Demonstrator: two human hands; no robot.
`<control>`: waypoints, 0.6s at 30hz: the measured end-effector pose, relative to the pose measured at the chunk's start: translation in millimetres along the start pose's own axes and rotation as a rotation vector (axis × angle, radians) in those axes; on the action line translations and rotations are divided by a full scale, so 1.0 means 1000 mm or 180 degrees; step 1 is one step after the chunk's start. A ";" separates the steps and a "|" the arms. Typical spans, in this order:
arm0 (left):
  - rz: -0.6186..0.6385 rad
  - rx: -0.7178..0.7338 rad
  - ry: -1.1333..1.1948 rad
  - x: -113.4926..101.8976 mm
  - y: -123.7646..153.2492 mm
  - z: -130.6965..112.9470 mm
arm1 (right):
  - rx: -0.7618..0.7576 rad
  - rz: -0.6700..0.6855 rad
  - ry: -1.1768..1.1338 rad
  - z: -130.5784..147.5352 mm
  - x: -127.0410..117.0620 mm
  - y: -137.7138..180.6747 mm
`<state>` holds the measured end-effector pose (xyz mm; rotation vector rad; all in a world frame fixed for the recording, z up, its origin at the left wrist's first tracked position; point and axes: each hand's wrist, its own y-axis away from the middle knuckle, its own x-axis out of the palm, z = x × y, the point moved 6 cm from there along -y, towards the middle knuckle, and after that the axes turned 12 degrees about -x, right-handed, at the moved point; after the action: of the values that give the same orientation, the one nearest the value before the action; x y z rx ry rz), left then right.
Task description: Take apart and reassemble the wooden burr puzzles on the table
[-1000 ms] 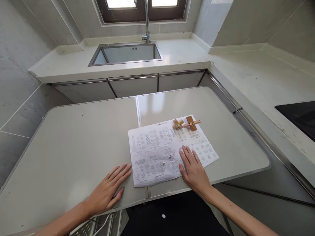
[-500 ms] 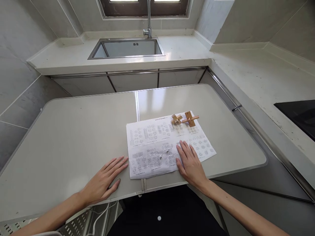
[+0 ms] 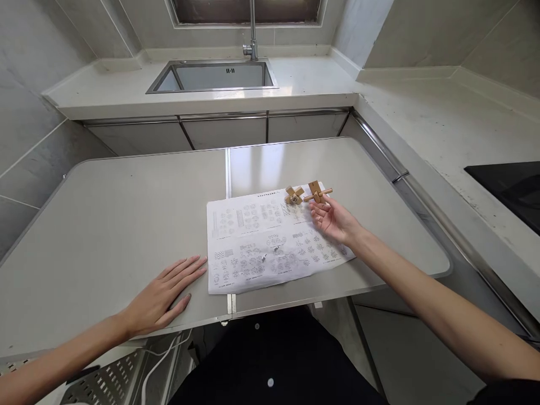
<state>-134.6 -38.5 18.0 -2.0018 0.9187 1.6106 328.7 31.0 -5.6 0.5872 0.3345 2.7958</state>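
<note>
On the table's left half, my left hand (image 3: 162,295) lies flat, palm down, fingers stretched toward the left edge of a printed paper sheet (image 3: 236,242) with rows of line drawings. My right hand (image 3: 333,220) is turned partly on its side above the sheet's right part, fingers loosely bent and apart. Its fingertips are at the near side of a wooden puzzle (image 3: 316,193) made of a flat plate and a round stick; whether they touch it I cannot tell. Left of that sits a cross-shaped wooden block puzzle (image 3: 294,195). Two small light-coloured bits (image 3: 264,258) lie on the sheet.
The folding table (image 3: 126,225) has a seam down its middle. Behind it are a counter (image 3: 312,84) with a sink (image 3: 211,76) and a faucet (image 3: 252,48). A black cooktop (image 3: 510,188) is at right; a white cable (image 3: 158,363) hangs below left.
My right hand has lifted off the paper sheet and moved forward to the stick-and-plate puzzle, turning on its side. My left hand stays flat. The view has shifted slightly.
</note>
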 end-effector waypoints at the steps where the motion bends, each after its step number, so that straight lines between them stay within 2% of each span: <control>1: -0.0001 -0.0009 -0.0009 0.000 0.000 0.000 | 0.0039 -0.0004 -0.0166 0.000 0.001 -0.004; 9: -0.0083 -0.0035 0.0005 0.000 -0.001 0.002 | 0.0130 0.0010 -0.0873 -0.013 0.011 -0.018; 18: -0.0125 -0.0077 0.0078 -0.002 -0.003 0.002 | -0.0474 -0.0208 -0.0736 -0.007 0.013 -0.011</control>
<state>-134.4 -34.5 18.6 -2.0473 0.8673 1.5865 316.8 44.2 -9.8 0.8368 0.0953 2.6265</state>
